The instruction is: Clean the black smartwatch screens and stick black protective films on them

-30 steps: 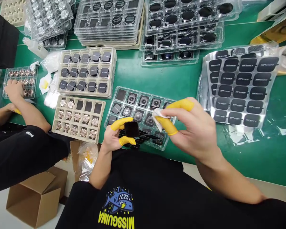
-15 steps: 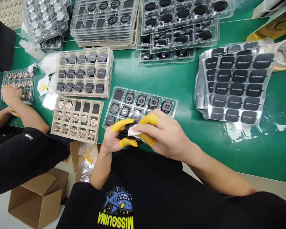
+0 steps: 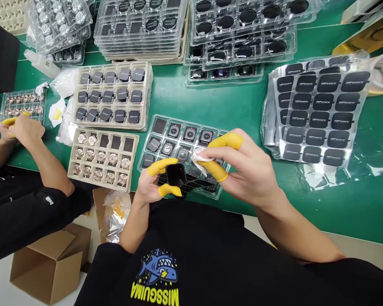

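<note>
My left hand [image 3: 151,180], with yellow finger cots on thumb and forefinger, grips a black square smartwatch [image 3: 176,174] by its edges. The dark glossy face is turned up toward me. Pinched in my right hand [image 3: 242,165], also wearing yellow finger cots, is a crumpled white wiping cloth [image 3: 200,160], held to the right of the watch and apart from it. Beneath both hands lies a clear plastic tray [image 3: 142,146] with square watch bodies in its pockets; my hands cover part of its front rows.
At left, a co-worker's hands [image 3: 27,129] are over a tray of rose-gold watch parts. Beige trays [image 3: 70,157] of watches lie nearer. Stacked clear trays [image 3: 140,51] line the back. Sheets of black labelled film [image 3: 319,114] lie right. A cardboard box [image 3: 46,267] stands on the floor.
My right hand has lifted the cloth off the watch and moved right, uncovering the dark face. My left hand keeps its hold. The co-worker's hands have shifted.
</note>
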`<state>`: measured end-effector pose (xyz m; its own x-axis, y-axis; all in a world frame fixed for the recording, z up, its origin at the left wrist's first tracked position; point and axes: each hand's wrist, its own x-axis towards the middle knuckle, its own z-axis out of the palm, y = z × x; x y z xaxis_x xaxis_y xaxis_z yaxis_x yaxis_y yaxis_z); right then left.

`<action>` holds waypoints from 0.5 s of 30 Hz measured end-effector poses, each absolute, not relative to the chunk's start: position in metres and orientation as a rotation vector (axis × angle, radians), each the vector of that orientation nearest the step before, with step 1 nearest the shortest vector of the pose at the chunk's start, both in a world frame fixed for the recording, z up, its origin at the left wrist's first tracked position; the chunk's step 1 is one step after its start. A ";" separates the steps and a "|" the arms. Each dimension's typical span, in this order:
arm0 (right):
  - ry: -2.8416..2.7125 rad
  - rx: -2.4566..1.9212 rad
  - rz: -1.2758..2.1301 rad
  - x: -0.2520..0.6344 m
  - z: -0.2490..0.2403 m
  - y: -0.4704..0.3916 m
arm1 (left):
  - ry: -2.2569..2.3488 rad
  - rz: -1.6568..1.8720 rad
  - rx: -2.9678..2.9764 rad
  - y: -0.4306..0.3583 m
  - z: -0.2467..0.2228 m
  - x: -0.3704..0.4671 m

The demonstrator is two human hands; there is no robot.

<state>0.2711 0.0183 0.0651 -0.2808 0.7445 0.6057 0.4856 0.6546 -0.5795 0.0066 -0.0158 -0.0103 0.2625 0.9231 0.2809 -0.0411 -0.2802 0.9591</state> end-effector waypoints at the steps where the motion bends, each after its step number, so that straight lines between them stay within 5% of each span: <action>1: -1.946 -0.957 0.374 0.272 0.067 0.017 | 0.855 1.202 1.536 -0.015 -0.010 0.007; 15: -1.971 -0.878 0.536 0.276 0.068 0.014 | 0.867 1.179 1.530 -0.015 -0.007 0.008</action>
<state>0.2764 0.0140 0.0675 -0.3562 0.7544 0.5514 0.3709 0.6558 -0.6576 0.0085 -0.0152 -0.0068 0.2738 0.9254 0.2620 -0.0260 -0.2652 0.9638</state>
